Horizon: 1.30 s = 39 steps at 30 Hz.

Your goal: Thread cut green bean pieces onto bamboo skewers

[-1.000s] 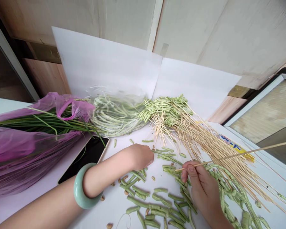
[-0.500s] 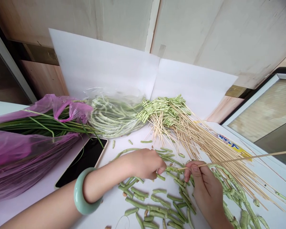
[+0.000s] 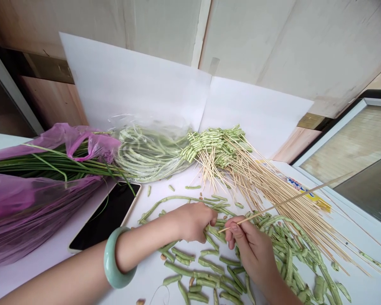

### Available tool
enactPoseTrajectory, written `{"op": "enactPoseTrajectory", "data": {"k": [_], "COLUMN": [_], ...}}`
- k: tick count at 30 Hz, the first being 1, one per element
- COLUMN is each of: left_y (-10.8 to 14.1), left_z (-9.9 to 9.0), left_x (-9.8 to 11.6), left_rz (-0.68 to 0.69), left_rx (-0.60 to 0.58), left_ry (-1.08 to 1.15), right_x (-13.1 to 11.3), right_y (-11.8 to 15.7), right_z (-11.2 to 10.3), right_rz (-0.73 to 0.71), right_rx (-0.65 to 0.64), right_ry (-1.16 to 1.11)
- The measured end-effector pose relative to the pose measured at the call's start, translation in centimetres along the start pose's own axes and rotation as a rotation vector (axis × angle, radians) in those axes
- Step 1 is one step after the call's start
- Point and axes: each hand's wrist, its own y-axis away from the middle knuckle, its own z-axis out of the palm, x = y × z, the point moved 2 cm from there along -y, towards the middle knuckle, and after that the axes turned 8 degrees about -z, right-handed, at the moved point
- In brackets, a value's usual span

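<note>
My left hand (image 3: 198, 221), with a pale green bangle (image 3: 112, 259) on its wrist, is closed around one end of a green bean piece (image 3: 216, 233). My right hand (image 3: 249, 241) pinches a thin bamboo skewer (image 3: 281, 204) near its tip, which points at the bean beside my left fingers. Whether the tip has entered the bean is hard to tell. Cut bean pieces (image 3: 209, 277) lie scattered below and between both hands.
Skewers threaded with beans (image 3: 219, 142) are piled at the back. Behind the left hand lie a clear bag of long beans (image 3: 149, 154), a phone (image 3: 106, 216) and greens in a purple bag (image 3: 44, 212). More beans (image 3: 288, 258) lie at the right.
My right hand has moved left and slightly down, closer to my left hand. The skewer is now tilted more steeply, its far end higher. The left hand has barely shifted.
</note>
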Motion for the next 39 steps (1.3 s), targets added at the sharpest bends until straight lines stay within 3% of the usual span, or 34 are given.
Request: {"op": "enactPoseTrajectory", "data": {"k": [4,14,39], "left_y": [0.0,-0.4,-0.7], "left_z": [0.1,0.0,0.4], "left_x": [-0.2,-0.6,-0.6], "left_rz": [0.029,-0.063,0.017], "left_rx": [-0.012,-0.032,-0.029], "left_ry": [0.017,0.091,0.069], "right_x": [0.0,-0.1,1.2], "right_y": [0.2,-0.5,0.1], "right_z": [0.2,0.1,1.1], "right_rz": [-0.012,-0.064,-0.054], "right_rx": [-0.054,-0.132,-0.334], "right_ry": [-0.007,0.007,-0.069]}}
